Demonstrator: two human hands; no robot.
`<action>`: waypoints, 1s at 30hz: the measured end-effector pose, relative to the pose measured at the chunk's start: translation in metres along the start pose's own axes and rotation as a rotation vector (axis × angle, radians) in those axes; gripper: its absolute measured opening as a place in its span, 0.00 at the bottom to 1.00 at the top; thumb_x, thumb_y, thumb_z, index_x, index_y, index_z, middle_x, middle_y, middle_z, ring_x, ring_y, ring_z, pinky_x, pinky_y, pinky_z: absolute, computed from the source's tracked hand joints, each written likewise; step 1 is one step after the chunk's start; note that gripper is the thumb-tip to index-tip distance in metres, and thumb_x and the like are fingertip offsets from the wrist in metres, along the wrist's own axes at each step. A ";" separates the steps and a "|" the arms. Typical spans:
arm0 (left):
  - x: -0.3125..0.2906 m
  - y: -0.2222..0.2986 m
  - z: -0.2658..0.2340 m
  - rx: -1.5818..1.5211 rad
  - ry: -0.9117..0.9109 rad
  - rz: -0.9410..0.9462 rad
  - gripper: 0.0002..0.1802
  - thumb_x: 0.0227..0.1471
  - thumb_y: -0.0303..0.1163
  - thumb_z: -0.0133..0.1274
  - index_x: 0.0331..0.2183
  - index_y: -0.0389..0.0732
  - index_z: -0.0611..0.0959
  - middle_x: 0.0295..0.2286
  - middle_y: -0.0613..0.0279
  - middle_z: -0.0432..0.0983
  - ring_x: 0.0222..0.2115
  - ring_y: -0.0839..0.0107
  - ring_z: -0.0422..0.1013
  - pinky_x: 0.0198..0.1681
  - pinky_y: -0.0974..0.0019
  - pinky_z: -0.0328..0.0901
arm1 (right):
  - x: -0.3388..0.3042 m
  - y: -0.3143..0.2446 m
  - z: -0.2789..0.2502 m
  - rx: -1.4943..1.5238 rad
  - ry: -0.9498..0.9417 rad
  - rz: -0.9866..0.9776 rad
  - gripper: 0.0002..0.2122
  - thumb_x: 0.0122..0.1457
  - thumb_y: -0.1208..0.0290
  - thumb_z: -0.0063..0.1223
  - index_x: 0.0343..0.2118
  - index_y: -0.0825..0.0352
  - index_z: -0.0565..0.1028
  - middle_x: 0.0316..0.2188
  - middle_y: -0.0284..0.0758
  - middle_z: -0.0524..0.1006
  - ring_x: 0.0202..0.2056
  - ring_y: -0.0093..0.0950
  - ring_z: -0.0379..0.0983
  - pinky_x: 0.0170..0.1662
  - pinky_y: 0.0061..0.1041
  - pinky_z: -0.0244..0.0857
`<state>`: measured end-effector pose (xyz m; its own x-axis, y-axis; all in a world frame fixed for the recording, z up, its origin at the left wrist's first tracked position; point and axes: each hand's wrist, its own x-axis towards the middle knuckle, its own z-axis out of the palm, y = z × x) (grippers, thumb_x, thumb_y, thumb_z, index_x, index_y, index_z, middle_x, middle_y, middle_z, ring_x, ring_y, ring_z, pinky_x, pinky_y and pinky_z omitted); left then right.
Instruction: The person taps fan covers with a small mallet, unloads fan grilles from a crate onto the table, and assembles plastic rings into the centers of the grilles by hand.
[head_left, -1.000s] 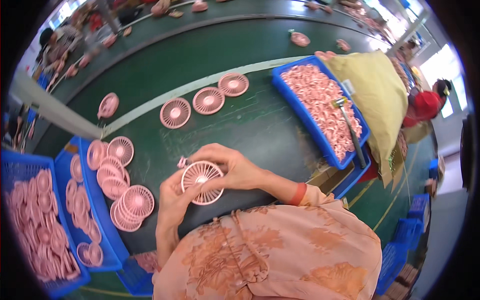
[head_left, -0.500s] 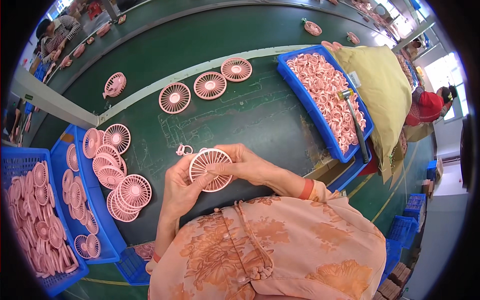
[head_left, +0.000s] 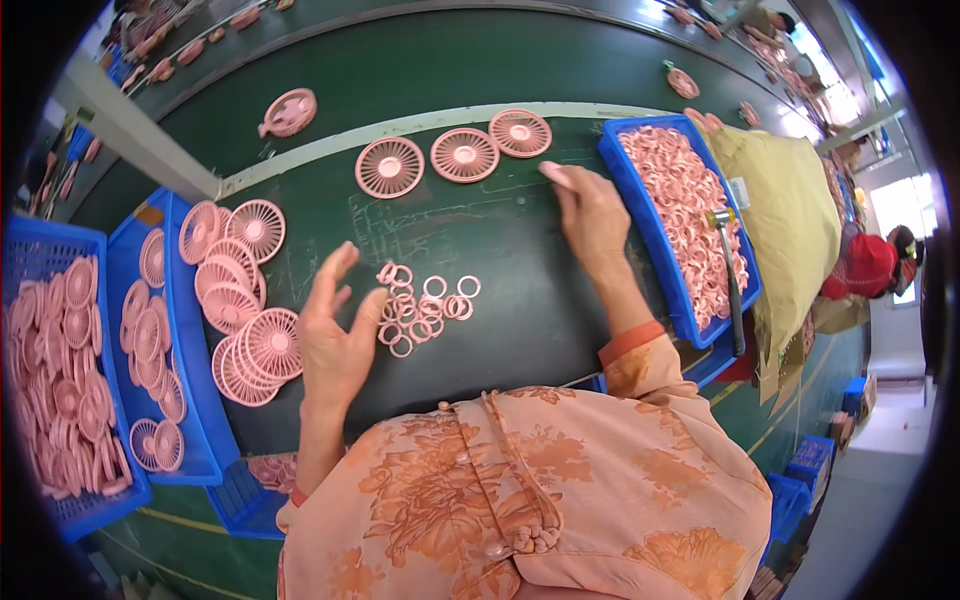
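My left hand [head_left: 338, 335] hovers over the dark green work surface, open, its thumb and fingers spread with nothing between them. Beside it lies a loose heap of small pink plastic rings [head_left: 420, 320], several of them overlapping. My right hand [head_left: 598, 225] is farther out, near the blue bin's left wall. Its index finger is stretched out and the thumb stands apart; no held part can be made out. Beyond the hands, three round pink fan grilles [head_left: 465, 155] lie in a row at the far edge. Overlapping grilles [head_left: 272, 343] are stacked left of my left hand.
A blue bin [head_left: 668, 270] of small pink parts stands at right, with a hammer [head_left: 728, 265] across it. Blue crates [head_left: 205, 400] of grilles stand at left. Behind the ledge, a belt [head_left: 400, 75] carries pink assemblies. A yellowish sack [head_left: 790, 200] leans beyond the bin.
The grille that both hands held is out of them. My hands have parted, the right going right and outward; the ring heap they covered now shows. The view has shifted.
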<state>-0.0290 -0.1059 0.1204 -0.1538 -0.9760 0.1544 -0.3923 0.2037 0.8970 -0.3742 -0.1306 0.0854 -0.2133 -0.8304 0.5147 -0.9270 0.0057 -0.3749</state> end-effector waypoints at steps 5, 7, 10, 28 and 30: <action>0.000 -0.020 -0.041 0.501 0.119 0.106 0.29 0.55 0.29 0.63 0.57 0.36 0.76 0.54 0.47 0.76 0.53 0.53 0.73 0.55 0.59 0.67 | -0.003 0.026 0.012 -0.207 0.005 -0.112 0.19 0.59 0.70 0.61 0.54 0.63 0.76 0.56 0.42 0.75 0.56 0.44 0.72 0.59 0.39 0.65; -0.008 -0.020 -0.056 0.568 0.126 0.076 0.30 0.50 0.28 0.65 0.56 0.37 0.77 0.53 0.46 0.75 0.54 0.49 0.71 0.58 0.54 0.65 | -0.006 -0.013 -0.002 -0.075 -0.033 -0.132 0.19 0.57 0.71 0.63 0.52 0.64 0.76 0.53 0.43 0.76 0.54 0.44 0.73 0.58 0.39 0.66; -0.018 -0.015 -0.077 0.724 0.070 0.031 0.36 0.43 0.25 0.69 0.55 0.38 0.76 0.54 0.46 0.73 0.56 0.48 0.68 0.60 0.52 0.63 | -0.021 -0.056 -0.017 0.402 -0.414 -0.210 0.11 0.53 0.77 0.66 0.40 0.65 0.81 0.43 0.39 0.78 0.45 0.40 0.77 0.49 0.34 0.71; -0.019 0.004 -0.070 0.141 -0.020 -0.098 0.61 0.27 0.35 0.80 0.64 0.41 0.69 0.53 0.51 0.67 0.56 0.59 0.66 0.59 0.55 0.65 | -0.048 -0.095 -0.009 1.295 -0.789 0.439 0.07 0.73 0.72 0.46 0.48 0.68 0.72 0.41 0.34 0.81 0.37 0.18 0.78 0.42 0.20 0.74; -0.012 -0.002 -0.056 -0.048 -0.080 -0.101 0.60 0.29 0.34 0.81 0.62 0.37 0.67 0.53 0.54 0.67 0.55 0.63 0.67 0.59 0.59 0.67 | -0.047 -0.109 -0.011 1.351 -0.801 0.497 0.07 0.72 0.72 0.48 0.48 0.67 0.73 0.42 0.36 0.82 0.38 0.19 0.79 0.43 0.20 0.75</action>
<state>0.0245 -0.0987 0.1398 -0.1882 -0.9817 0.0301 -0.3656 0.0985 0.9255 -0.2670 -0.0862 0.1104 0.2123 -0.9570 -0.1975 0.1940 0.2394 -0.9514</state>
